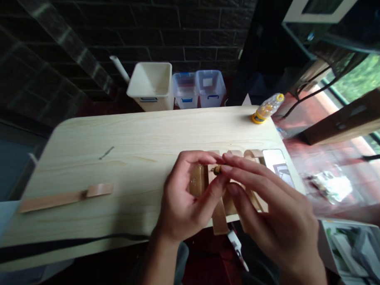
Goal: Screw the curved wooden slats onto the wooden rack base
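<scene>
Over the right part of the table, my left hand (188,200) and my right hand (269,203) meet fingertip to fingertip. Pinched between them is a small brass-coloured piece (217,170), mostly covered by the fingers, so its exact kind is hidden. Both hands are closed on it. Tan leather-like strips (220,220) lie beneath the hands, one reaching over the table's front edge. A yellowish translucent object (197,182) shows behind my left thumb. Farther left rests another tan strip (53,201) with a wider band (100,189) around its end.
A phone (277,164) lies right of the strips. A clear bottle with yellow cap (268,108) stands at the back right corner. A thin dark object (106,152) and a black strap (80,241) lie on the table (140,132). Bins (151,79) stand behind it.
</scene>
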`<action>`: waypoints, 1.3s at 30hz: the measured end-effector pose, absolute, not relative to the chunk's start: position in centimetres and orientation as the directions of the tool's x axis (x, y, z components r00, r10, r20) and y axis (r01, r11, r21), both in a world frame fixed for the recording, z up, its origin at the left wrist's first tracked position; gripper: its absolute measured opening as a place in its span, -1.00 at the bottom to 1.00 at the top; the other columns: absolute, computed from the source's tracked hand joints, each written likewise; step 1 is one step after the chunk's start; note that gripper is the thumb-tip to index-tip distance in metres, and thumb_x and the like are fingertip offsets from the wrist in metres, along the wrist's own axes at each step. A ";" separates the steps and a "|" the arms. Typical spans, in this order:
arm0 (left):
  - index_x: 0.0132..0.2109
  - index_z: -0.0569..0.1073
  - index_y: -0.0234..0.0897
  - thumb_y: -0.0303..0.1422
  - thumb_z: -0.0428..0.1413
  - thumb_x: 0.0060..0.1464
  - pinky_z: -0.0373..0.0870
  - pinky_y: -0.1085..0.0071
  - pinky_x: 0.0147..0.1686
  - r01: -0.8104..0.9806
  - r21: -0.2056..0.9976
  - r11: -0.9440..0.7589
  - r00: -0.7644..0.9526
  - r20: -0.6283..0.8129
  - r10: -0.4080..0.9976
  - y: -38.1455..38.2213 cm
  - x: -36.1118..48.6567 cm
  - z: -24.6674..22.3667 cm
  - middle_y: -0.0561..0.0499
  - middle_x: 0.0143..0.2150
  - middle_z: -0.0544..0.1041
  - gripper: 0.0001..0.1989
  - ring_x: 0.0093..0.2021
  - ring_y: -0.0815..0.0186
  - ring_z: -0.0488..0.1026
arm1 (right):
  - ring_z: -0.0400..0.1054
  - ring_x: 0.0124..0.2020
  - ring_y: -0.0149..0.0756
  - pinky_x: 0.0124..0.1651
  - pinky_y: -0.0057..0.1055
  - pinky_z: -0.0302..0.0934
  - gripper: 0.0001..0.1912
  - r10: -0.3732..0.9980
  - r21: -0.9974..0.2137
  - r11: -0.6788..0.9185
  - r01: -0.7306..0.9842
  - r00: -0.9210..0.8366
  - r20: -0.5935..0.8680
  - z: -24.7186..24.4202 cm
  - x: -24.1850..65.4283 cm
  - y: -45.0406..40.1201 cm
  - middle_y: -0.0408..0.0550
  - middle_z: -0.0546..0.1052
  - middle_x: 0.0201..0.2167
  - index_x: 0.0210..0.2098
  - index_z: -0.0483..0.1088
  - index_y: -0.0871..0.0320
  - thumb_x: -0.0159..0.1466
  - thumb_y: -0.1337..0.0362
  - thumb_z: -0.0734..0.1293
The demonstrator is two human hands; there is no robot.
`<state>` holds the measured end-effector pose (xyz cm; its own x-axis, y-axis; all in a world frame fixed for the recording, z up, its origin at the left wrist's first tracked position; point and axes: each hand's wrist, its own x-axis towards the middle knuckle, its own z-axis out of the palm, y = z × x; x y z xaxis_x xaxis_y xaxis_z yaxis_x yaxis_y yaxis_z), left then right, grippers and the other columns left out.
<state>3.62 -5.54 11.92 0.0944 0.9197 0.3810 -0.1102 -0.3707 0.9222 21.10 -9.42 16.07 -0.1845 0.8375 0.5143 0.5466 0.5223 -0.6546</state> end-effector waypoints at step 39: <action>0.14 0.53 -0.05 -0.25 0.33 0.35 0.44 0.08 0.38 0.441 0.842 -0.311 0.379 0.140 0.915 -4.4 -0.4 8.0 0.02 0.24 0.65 -0.72 0.32 0.07 0.52 | 0.61 0.22 -0.25 0.20 -0.25 0.54 -0.38 0.884 -0.708 0.435 0.556 -0.115 0.452 14.2 21.1 -9.8 -0.15 0.62 0.24 0.30 0.52 -0.24 0.42 0.54 0.46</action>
<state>-0.38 -4.44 8.02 0.3787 0.9149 0.1398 0.4408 -0.3111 0.8420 21.10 -9.81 14.19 -0.1152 0.8844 0.4522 0.5560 0.4347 -0.7084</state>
